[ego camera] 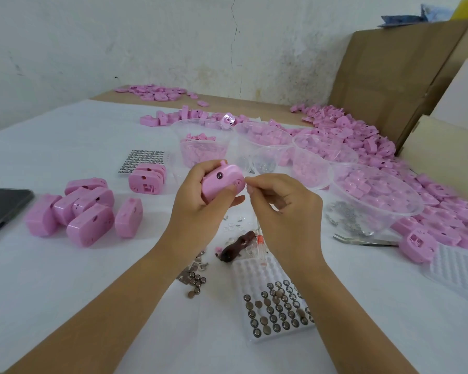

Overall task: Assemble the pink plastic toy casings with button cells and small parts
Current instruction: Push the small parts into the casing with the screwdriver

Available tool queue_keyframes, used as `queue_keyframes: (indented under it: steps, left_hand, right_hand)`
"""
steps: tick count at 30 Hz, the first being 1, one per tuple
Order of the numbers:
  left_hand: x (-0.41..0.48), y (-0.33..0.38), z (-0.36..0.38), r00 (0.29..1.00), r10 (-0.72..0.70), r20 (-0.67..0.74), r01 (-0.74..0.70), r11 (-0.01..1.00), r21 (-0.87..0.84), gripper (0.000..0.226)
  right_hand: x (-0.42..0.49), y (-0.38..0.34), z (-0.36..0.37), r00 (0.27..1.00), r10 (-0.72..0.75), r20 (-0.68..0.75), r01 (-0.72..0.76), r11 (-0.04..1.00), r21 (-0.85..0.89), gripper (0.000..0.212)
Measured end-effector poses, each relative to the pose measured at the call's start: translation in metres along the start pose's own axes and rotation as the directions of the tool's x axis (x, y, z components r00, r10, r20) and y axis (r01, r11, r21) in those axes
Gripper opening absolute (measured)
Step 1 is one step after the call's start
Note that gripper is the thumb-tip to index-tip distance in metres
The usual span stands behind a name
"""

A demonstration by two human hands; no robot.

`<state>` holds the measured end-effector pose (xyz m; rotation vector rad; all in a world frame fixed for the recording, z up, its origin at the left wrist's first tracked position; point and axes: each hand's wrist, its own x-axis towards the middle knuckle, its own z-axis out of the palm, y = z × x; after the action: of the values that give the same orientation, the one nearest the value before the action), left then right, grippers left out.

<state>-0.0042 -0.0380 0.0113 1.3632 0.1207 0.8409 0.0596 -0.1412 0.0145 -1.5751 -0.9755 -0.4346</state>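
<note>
My left hand (200,209) grips a pink toy casing (220,182) above the middle of the table, its front with a dark round lens turned up. My right hand (281,203) is right beside it, thumb and forefinger pinched together at the casing's right edge; whatever they hold is too small to make out. A clear tray of button cells (277,311) lies below my right wrist. Loose button cells (196,282) and small metal parts lie just left of the tray.
Assembled pink casings (84,211) are grouped at the left, with a dark tablet (0,209) at the edge. Clear tubs of pink parts (373,195) stand behind my hands, and a pile of casings (376,147) runs along cardboard boxes at the right. Tweezers (362,240) lie right; a brown-handled tool (238,245) lies centre.
</note>
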Motion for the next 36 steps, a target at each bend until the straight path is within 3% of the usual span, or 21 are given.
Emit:
queue_keyframes:
  steps: [8, 15, 19, 23, 27, 36]
  left_hand:
    - [-0.002, -0.003, -0.003, 0.995, 0.096, 0.025, -0.099, 0.974, 0.202, 0.034]
    - [-0.002, -0.004, -0.002, 0.997, 0.075, 0.019, -0.077, 0.987, 0.143, 0.032]
    - [-0.003, -0.001, -0.004, 0.994, 0.105, 0.019, -0.106, 0.963, 0.25, 0.035]
    - [-0.003, 0.003, -0.004, 0.996, 0.077, 0.045, -0.083, 0.983, 0.163, 0.033]
    - [-0.005, 0.005, -0.002, 0.995, 0.05, 0.092, -0.059, 0.993, 0.102, 0.032]
    - [-0.004, 0.004, -0.005, 0.989, 0.012, 0.147, -0.017, 0.999, 0.034, 0.033]
  right_hand:
    - [0.0, -0.006, -0.002, 0.995, 0.096, 0.017, -0.097, 0.992, 0.084, 0.028]
    - [0.002, -0.003, -0.005, 0.987, 0.159, 0.03, -0.161, 0.983, 0.085, 0.017]
    - [0.003, -0.003, -0.005, 0.975, 0.215, 0.062, -0.222, 0.963, 0.15, 0.025]
    - [0.006, -0.001, -0.008, 0.9, 0.392, 0.19, -0.435, 0.795, 0.423, 0.014]
    - [0.008, -0.001, -0.008, 0.86, 0.429, 0.276, -0.507, 0.667, 0.545, 0.014]
    - [0.007, -0.001, -0.008, 0.876, 0.404, 0.264, -0.48, 0.674, 0.561, 0.01]
